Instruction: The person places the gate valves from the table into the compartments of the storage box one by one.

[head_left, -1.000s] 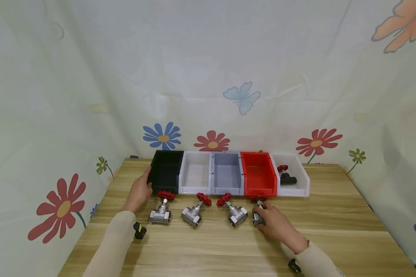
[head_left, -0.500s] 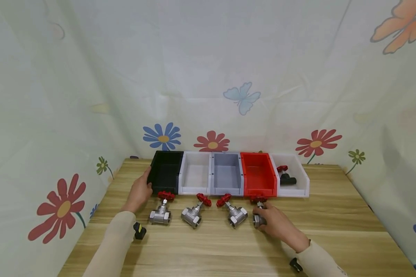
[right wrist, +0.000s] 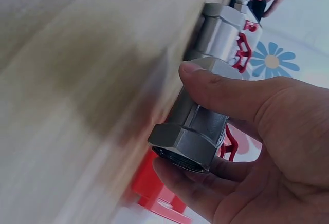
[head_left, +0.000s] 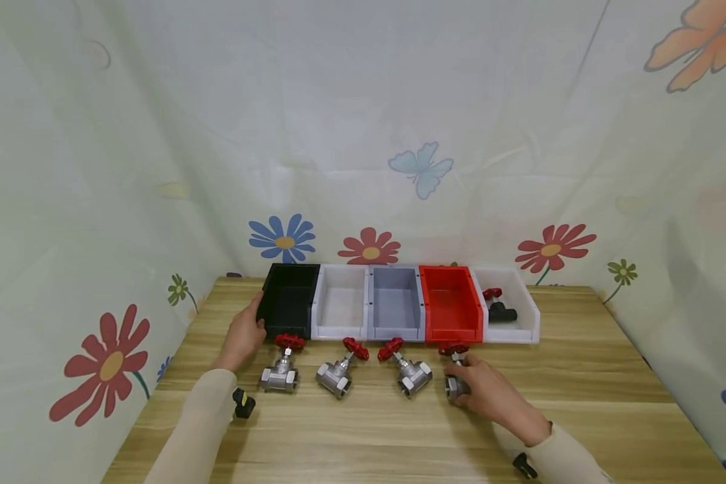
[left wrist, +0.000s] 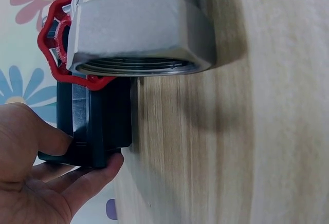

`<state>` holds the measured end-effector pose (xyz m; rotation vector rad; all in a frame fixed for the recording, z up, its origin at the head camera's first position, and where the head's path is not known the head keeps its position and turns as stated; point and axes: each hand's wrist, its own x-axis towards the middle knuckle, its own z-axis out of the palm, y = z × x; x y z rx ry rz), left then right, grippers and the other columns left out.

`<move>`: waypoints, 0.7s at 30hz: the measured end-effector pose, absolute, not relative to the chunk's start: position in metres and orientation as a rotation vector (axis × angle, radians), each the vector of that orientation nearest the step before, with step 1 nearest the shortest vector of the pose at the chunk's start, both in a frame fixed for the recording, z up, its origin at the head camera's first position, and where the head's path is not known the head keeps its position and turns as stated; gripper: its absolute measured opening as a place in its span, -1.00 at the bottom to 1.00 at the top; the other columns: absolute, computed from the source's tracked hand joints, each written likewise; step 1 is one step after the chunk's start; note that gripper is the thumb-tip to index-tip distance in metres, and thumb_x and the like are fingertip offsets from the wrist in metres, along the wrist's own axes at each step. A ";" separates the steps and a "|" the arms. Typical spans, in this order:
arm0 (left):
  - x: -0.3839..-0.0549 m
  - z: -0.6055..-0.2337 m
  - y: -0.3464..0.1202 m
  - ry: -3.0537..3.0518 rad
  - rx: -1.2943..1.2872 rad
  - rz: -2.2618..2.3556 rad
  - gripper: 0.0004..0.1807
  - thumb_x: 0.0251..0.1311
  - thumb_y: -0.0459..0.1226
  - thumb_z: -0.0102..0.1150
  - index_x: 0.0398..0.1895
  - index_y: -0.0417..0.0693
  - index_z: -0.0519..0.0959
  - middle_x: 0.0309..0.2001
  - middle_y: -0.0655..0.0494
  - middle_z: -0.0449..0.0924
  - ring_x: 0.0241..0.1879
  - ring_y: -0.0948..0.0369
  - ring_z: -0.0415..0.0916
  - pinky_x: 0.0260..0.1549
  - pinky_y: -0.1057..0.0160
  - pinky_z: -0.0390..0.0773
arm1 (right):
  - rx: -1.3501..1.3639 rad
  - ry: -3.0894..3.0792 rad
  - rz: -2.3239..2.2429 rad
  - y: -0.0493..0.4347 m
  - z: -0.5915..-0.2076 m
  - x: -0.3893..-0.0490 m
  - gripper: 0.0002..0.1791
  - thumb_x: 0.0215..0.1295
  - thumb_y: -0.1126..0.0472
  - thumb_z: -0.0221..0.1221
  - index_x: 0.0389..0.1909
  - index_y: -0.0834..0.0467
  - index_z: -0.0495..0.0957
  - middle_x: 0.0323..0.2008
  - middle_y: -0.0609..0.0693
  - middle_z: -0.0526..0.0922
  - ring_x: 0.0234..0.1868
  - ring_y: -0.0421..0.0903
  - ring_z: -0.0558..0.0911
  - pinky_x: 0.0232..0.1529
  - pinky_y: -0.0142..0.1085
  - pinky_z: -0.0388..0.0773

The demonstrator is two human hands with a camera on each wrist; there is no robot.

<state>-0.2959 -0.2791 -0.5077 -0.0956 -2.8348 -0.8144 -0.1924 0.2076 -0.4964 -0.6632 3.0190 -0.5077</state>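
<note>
The right hand [head_left: 490,395] grips a valve [right wrist: 193,127] at six o'clock from the red bin [head_left: 454,334]; the left hand [head_left: 242,338] pinches the black bin [head_left: 292,296] at its nine o'clock.

The row of five bins [head_left: 396,333] stands tightly along the far edge of the table [head_left: 369,437], so a hand can enter only from above or the front. Three valves [head_left: 337,378] obstruct there; the lane between the second and third narrows at their red wheels. The left hand [head_left: 244,337], gripping the black bin [head_left: 286,329], occupies its left side. The right hand [head_left: 486,391] and a fourth valve [head_left: 453,388] stand before the red bin [head_left: 454,334]. Toward the far right corner there is free room.
</note>
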 end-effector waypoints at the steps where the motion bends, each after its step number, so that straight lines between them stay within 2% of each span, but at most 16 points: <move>1: -0.296 -0.508 -0.279 -2.835 -0.099 -0.815 -0.29 0.27 -0.49 -0.05 0.51 -0.30 0.05 0.28 -0.49 0.35 0.20 -0.32 0.41 0.18 -0.26 0.41 | -0.666 3.022 -0.507 0.208 -0.494 -0.192 -0.43 -0.14 0.26 0.53 0.01 0.06 0.66 -0.07 0.11 0.58 -0.22 -0.09 0.54 -0.18 -0.12 0.59; 9: -0.296 -0.510 -0.280 -2.833 -0.090 -0.810 -0.29 0.28 -0.48 -0.06 0.51 -0.30 0.05 0.26 -0.50 0.37 0.17 -0.32 0.44 0.15 -0.25 0.44 | -0.725 3.044 -0.503 0.208 -0.477 -0.189 -0.41 -0.12 0.32 0.50 0.05 0.08 0.65 -0.03 0.17 0.60 -0.18 -0.07 0.56 -0.17 -0.13 0.60; 21: -0.297 -0.509 -0.279 -2.841 -0.086 -0.830 -0.29 0.29 -0.48 -0.06 0.51 -0.29 0.04 0.29 -0.49 0.34 0.21 -0.31 0.42 0.19 -0.25 0.41 | -0.771 3.097 -0.472 0.212 -0.458 -0.193 -0.47 -0.15 0.36 0.51 -0.04 0.07 0.66 -0.17 0.10 0.58 -0.26 -0.09 0.55 -0.24 -0.16 0.59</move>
